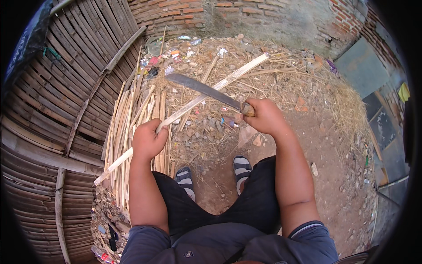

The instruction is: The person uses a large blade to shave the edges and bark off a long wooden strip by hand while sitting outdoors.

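Spanning the scene from near left to far right, a long pale strip point(187, 109) of wood or bamboo slants above the littered ground point(303, 176), its near end over a bundle of similar strips point(121, 136). It looks light for its length and fairly stiff, probably with some spring toward the far end; its edges may be rough or splintery, so slipping seems less of a worry than splinters. A hold near the middle, clear of the blade, should balance it best.

The left hand point(148, 140) is closed around it there or a little nearer, thumb along the top, back of the hand upward. The right hand point(265, 116) is clamped on the short handle of a machete point(211, 91), which likely feels heavier toward its broad tip. The blade points far left, crossing over the strip; whether they touch I cannot tell. Both hands are well apart, the arms reaching forward, the right one slightly bent, above the person's spread knees.
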Demonstrator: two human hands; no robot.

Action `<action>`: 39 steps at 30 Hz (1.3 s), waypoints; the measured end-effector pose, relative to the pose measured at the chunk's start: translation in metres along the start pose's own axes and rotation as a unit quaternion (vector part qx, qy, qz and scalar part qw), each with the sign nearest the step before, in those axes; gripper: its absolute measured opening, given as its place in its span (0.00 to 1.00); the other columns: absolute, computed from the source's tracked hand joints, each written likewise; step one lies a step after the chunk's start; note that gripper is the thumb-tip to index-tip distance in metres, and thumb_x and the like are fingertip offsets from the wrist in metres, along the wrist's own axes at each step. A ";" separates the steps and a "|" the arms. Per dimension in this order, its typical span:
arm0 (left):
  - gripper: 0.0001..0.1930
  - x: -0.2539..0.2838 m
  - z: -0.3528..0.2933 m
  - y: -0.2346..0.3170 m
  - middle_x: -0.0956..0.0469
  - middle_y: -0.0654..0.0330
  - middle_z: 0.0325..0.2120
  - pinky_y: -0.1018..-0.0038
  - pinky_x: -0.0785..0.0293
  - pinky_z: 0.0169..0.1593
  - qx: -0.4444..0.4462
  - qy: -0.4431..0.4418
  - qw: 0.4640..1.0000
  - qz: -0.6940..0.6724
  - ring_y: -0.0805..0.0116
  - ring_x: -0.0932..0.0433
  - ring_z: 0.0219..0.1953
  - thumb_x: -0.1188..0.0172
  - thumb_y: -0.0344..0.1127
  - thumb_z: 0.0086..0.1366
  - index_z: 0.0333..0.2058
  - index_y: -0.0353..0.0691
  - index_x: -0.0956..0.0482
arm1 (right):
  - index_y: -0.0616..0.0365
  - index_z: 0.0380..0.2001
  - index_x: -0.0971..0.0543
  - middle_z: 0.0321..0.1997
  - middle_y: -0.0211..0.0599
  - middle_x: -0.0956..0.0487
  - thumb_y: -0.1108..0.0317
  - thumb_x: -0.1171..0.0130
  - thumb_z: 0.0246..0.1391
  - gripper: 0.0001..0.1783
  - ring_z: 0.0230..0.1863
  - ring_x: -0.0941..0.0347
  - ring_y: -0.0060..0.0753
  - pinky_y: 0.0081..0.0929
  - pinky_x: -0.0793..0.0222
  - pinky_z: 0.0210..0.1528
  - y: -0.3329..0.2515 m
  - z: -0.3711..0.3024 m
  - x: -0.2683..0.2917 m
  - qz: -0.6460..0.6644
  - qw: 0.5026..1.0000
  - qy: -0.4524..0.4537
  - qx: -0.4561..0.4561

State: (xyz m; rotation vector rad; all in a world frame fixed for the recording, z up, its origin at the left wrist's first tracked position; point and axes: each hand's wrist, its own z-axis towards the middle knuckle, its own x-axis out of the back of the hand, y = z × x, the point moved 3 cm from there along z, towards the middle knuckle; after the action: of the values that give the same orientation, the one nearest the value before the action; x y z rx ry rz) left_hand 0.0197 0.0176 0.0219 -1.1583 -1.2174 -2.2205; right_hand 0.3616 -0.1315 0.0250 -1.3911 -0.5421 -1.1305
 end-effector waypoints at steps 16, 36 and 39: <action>0.15 -0.002 0.000 -0.003 0.21 0.43 0.24 0.53 0.26 0.34 -0.016 0.026 1.000 0.007 0.39 0.21 0.28 0.37 0.43 0.63 0.28 0.35 0.19 | 0.56 0.42 0.15 0.34 0.53 0.15 0.58 0.27 0.50 0.19 0.40 0.17 0.60 0.49 0.23 0.43 0.014 0.003 0.008 0.036 0.998 -0.014 -0.040; 0.13 -0.003 0.002 -0.012 0.27 0.47 0.19 0.60 0.32 0.29 -0.046 0.044 0.998 -0.001 0.51 0.27 0.21 0.38 0.39 0.65 0.29 0.33 0.22 | 0.58 0.42 0.16 0.30 0.50 0.17 0.60 0.27 0.51 0.18 0.34 0.20 0.53 0.45 0.26 0.39 0.007 0.001 0.007 0.029 0.999 0.008 -0.034; 0.13 -0.002 0.001 -0.012 0.26 0.47 0.19 0.59 0.32 0.29 -0.043 0.044 0.998 0.006 0.50 0.27 0.21 0.38 0.39 0.65 0.29 0.33 0.22 | 0.61 0.40 0.17 0.28 0.49 0.19 0.62 0.26 0.52 0.17 0.31 0.22 0.47 0.42 0.27 0.37 0.004 0.000 0.008 0.014 1.000 0.007 -0.021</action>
State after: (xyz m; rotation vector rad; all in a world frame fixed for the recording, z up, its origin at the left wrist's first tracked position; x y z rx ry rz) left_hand 0.0139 0.0244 0.0144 -1.0836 -1.0872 -2.3106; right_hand 0.3681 -0.1345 0.0297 -1.4228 -0.4898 -1.1328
